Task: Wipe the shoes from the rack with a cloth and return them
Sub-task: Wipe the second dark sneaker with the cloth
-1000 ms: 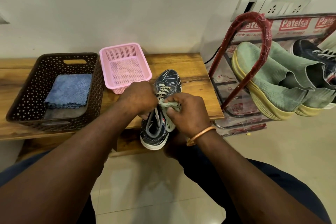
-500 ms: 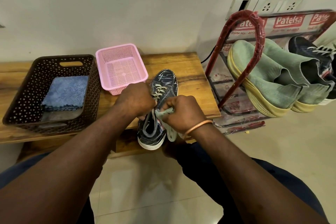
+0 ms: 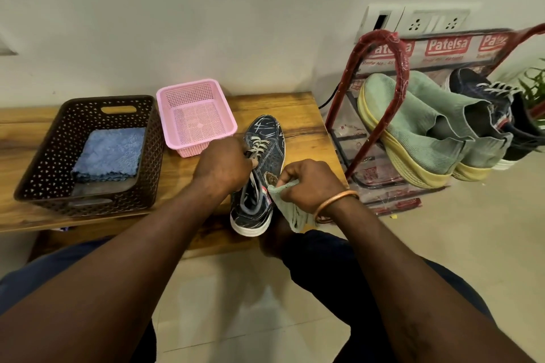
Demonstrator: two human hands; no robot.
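Soft, even indoor light, with a pale sheen on the floor (image 3: 259, 298) between my forearms (image 3: 132, 259). The wide lens bows the bench (image 3: 295, 106) and rack (image 3: 380, 35) toward the edges; my forearms look slightly soft.

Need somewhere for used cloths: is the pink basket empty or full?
Empty. The pink basket shows only its bare mesh floor; nothing lies inside.
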